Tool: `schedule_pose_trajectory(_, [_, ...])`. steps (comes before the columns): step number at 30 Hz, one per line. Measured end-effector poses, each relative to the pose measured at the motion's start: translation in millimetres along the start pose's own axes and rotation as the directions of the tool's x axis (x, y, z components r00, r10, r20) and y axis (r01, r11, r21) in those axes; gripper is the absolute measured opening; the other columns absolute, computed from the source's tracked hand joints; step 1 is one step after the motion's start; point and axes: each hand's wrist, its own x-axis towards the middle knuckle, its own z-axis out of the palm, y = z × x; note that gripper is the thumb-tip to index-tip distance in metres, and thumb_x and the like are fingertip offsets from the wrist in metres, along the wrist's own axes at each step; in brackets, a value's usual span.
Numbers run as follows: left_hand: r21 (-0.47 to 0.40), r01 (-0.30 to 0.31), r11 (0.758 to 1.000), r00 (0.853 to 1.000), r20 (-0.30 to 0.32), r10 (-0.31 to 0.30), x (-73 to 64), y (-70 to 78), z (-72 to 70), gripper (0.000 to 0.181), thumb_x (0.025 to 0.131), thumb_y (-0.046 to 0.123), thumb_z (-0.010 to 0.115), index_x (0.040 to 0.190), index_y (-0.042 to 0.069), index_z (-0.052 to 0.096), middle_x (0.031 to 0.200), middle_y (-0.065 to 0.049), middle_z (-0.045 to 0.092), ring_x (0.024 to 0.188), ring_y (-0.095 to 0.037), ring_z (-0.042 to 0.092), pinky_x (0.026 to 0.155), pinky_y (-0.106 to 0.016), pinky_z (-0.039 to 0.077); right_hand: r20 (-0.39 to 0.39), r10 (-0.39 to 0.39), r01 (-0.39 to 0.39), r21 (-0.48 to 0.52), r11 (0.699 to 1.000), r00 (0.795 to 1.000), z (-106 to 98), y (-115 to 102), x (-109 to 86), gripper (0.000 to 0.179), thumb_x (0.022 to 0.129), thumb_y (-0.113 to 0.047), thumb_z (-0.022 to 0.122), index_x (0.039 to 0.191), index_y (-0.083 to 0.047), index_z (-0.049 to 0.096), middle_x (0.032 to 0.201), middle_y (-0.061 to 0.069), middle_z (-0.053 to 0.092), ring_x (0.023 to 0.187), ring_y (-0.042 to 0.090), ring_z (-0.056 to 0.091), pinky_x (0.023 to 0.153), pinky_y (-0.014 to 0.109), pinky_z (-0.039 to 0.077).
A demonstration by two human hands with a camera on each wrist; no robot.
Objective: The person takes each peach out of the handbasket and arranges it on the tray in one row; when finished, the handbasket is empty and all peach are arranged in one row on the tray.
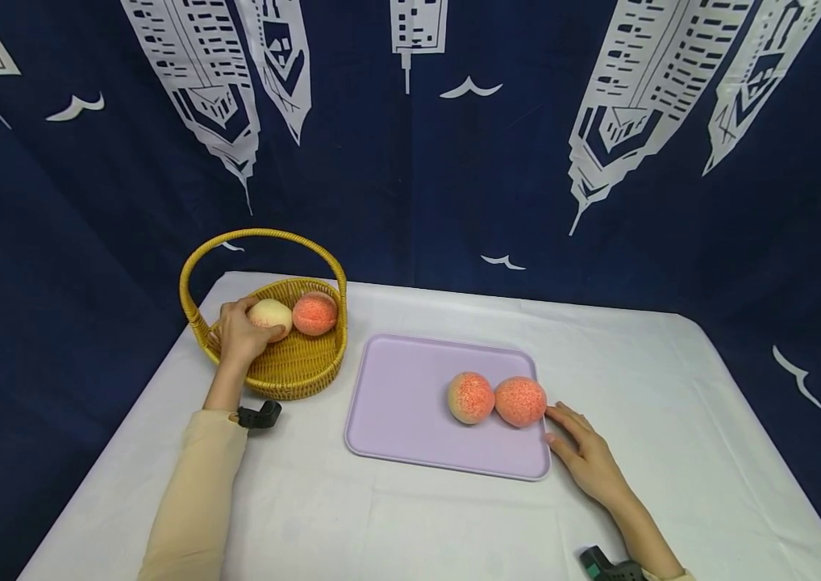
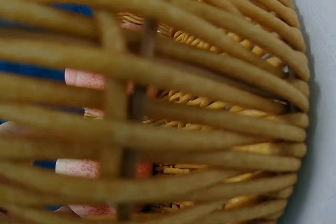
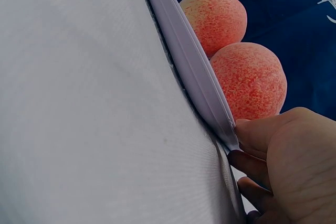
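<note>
My left hand (image 1: 242, 332) reaches inside the yellow wicker basket (image 1: 294, 389) and grips a pale peach (image 1: 271, 316), thumb in front and fingers behind. A redder peach (image 1: 314, 314) lies right beside it in the basket. From the left wrist, woven strands fill most of the view, with bits of a pink peach (image 2: 79, 169) between them. My right hand (image 1: 588, 458) rests at the right edge of the lilac tray (image 1: 403, 403), fingers loosely extended, thumb tip (image 3: 242, 124) at its rim. Two pink peaches (image 1: 471, 398) (image 3: 249, 81) sit side by side on the tray.
The basket's tall handle (image 1: 263, 232) arches over its opening. A white cloth (image 1: 410, 524) covers the table, and a dark blue curtain (image 1: 410, 177) with white building prints hangs behind its far edge. The basket stands to the left of the tray.
</note>
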Motion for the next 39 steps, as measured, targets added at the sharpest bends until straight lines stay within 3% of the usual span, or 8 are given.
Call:
schedule_pose_trajectory(3, [0.002, -0.007, 1.000, 1.000, -0.001, 0.007, -0.2, -1.1, 0.6, 0.076, 0.076, 0.011, 0.081, 0.141, -0.003, 0.044, 0.141, -0.028, 0.036, 0.130, -0.047, 0.035, 0.107, -0.059, 0.028, 0.001, 0.003, -0.003, -0.001, 1.000, 1.000, 0.1, -0.6, -0.1, 0.042, 0.094, -0.014, 0.062, 0.133, 0.000, 0.055, 0.141, 0.030, 0.048, 0.133, 0.053, 0.037, 0.122, 0.040, 0.016])
schedule_pose_trajectory(10, [-0.005, -0.029, 1.000, 0.999, -0.014, 0.029, -2.4, -3.1, 0.4, 0.077, 0.075, 0.011, 0.081, 0.141, -0.002, 0.044, 0.140, -0.030, 0.040, 0.131, -0.045, 0.035, 0.107, -0.058, 0.030, -0.006, -0.020, 0.020, -0.003, 1.000, 1.000, 0.3, -1.9, 1.0, 0.041, 0.094, -0.013, 0.062, 0.133, 0.000, 0.056, 0.140, 0.031, 0.049, 0.132, 0.052, 0.039, 0.119, 0.015, 0.010])
schedule_pose_trajectory(15, [0.003, -0.033, 0.999, 0.999, -0.026, 0.033, -4.4, -2.6, -0.2, 0.075, 0.074, 0.012, 0.081, 0.139, -0.002, 0.046, 0.137, -0.030, 0.045, 0.130, -0.047, 0.037, 0.106, -0.058, 0.029, -0.007, -0.024, 0.024, -0.003, 1.000, 1.000, 1.1, -1.7, 1.4, 0.041, 0.094, -0.012, 0.062, 0.132, 0.001, 0.056, 0.139, 0.031, 0.049, 0.131, 0.052, 0.039, 0.115, 0.008, 0.008])
schedule_pose_trajectory(22, [-0.020, -0.022, 1.000, 0.996, -0.087, 0.020, -10.1, -1.3, -4.5, 0.075, 0.074, 0.014, 0.080, 0.139, 0.002, 0.047, 0.136, -0.028, 0.047, 0.129, -0.045, 0.038, 0.104, -0.057, 0.030, 0.000, -0.010, 0.010, -0.005, 1.000, 1.000, 2.1, -1.5, 1.3, 0.042, 0.094, -0.013, 0.062, 0.133, 0.000, 0.056, 0.140, 0.030, 0.048, 0.133, 0.052, 0.039, 0.121, 0.021, 0.011])
schedule_pose_trajectory(29, [-0.058, -0.080, 0.995, 0.988, -0.135, 0.071, -21.7, 5.7, -10.5, 0.074, 0.072, 0.014, 0.080, 0.138, 0.003, 0.048, 0.136, -0.024, 0.047, 0.128, -0.042, 0.040, 0.105, -0.058, 0.031, -0.004, -0.010, 0.010, -0.012, 1.000, 1.000, 0.8, -2.7, 0.9, 0.042, 0.094, -0.013, 0.062, 0.133, 0.001, 0.056, 0.140, 0.031, 0.048, 0.132, 0.052, 0.039, 0.122, 0.028, 0.013])
schedule_pose_trajectory(34, [-0.087, -0.170, 0.982, 0.973, -0.173, 0.153, -36.6, 18.0, -14.3, 0.072, 0.070, 0.012, 0.081, 0.135, 0.002, 0.051, 0.137, -0.023, 0.047, 0.126, -0.041, 0.043, 0.105, -0.058, 0.030, -0.004, -0.010, 0.010, -0.010, 1.000, 1.000, 0.2, -1.4, 0.8, 0.042, 0.094, -0.012, 0.061, 0.133, 0.001, 0.055, 0.140, 0.031, 0.048, 0.132, 0.052, 0.039, 0.122, 0.030, 0.014])
schedule_pose_trajectory(39, [-0.126, -0.297, 0.947, 0.946, -0.173, 0.274, -54.7, 33.4, -13.7, 0.069, 0.067, 0.009, 0.081, 0.131, 0.002, 0.055, 0.135, -0.022, 0.049, 0.123, -0.041, 0.045, 0.102, -0.058, 0.029, 0.012, 0.005, -0.005, 0.004, 1.000, 1.000, 0.0, -1.5, 1.6, 0.041, 0.094, -0.012, 0.061, 0.133, 0.001, 0.055, 0.140, 0.031, 0.048, 0.133, 0.053, 0.037, 0.114, 0.060, 0.021])
